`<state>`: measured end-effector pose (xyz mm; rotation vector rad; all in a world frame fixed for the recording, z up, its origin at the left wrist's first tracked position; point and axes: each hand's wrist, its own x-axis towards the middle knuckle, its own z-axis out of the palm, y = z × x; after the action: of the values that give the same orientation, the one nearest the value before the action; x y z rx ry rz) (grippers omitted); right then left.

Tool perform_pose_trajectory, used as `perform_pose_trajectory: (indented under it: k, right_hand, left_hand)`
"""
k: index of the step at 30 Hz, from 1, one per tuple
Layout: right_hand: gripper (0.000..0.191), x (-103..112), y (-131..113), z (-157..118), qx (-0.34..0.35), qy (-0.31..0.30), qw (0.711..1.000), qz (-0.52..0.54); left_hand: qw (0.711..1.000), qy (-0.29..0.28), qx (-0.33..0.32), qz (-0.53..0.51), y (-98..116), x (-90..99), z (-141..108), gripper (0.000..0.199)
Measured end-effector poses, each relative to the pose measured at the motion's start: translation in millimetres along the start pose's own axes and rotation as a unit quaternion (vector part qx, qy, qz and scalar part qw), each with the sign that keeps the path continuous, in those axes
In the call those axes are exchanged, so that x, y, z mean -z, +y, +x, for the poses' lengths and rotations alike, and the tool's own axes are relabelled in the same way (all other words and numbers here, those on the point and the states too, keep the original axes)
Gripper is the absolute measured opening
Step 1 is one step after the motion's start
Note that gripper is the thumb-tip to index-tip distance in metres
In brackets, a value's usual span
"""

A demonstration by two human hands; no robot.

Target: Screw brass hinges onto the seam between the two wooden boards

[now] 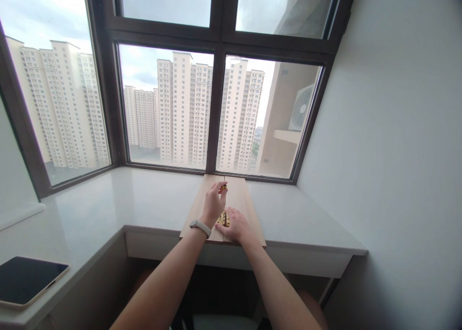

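Observation:
A small gold and dark piece [224, 187] is pinched between the thumb and fingers of my left hand [215, 200], raised above the far part of a pale wooden board [240, 195]. Nearer to me, a gold and black patterned object [223, 219] rests on the board. My right hand [236, 225] curls around its right side, with thumb and fingers touching it. A watch with a light band [201, 228] is on my left wrist. Fine details of both gold things are too small to make out.
The board lies on a white windowsill counter [151, 200] whose front edge runs just before my forearms. A dark-screened tablet [29, 279] lies at the far left. Brown window frames [215, 103] stand behind, and a white wall [390, 127] rises at the right.

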<state>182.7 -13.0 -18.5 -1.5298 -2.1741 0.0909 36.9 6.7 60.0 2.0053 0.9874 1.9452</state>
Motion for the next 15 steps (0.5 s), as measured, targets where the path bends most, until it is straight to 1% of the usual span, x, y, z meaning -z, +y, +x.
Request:
perform_pose_trajectory:
  k: [3,7,15]
  right_hand:
    - [0.075,-0.9,1.0,0.4,0.002,0.002,1.0,-0.002]
    - [0.077,-3.7,3.1,1.0,0.003,0.004,1.0,-0.004]
    - [0.078,-7.1,6.4,2.3,0.007,0.006,1.0,0.003]
  left_hand:
    - [1.0,0.002,-0.004,-0.006,2.3,2.1,0.5,0.015]
    - [0.999,0.008,-0.01,0.032,3.3,4.1,2.1,0.012]
    - [0.998,0.025,0.01,0.056,-1.7,2.5,3.0,0.01]
